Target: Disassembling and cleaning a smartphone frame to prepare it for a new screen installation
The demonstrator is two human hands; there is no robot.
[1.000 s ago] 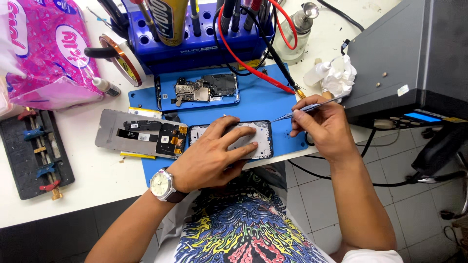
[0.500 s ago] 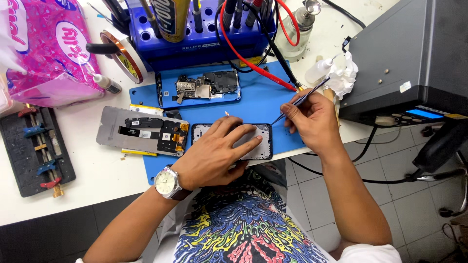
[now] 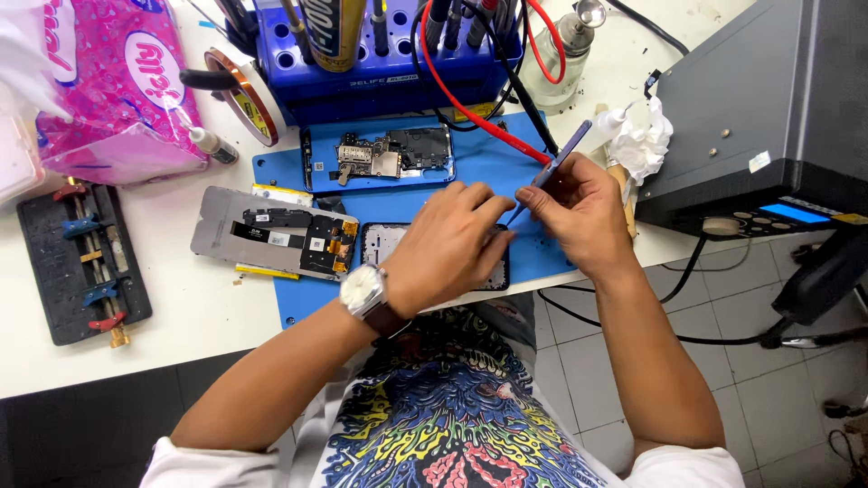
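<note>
Tweezers: one, pinched in right hand | left hand presses one phone frame

Bare blue mat lies left of the opened phone; tool rack blocks behind.

Holder: blue tool rack, 12 o'clock.
Tissues: pink pack, 10 o'clock.
Clamp tray: black, 9 o'clock.
Machine: dark box, 2 o'clock.
Tape: roll, 11 o'clock.
</note>
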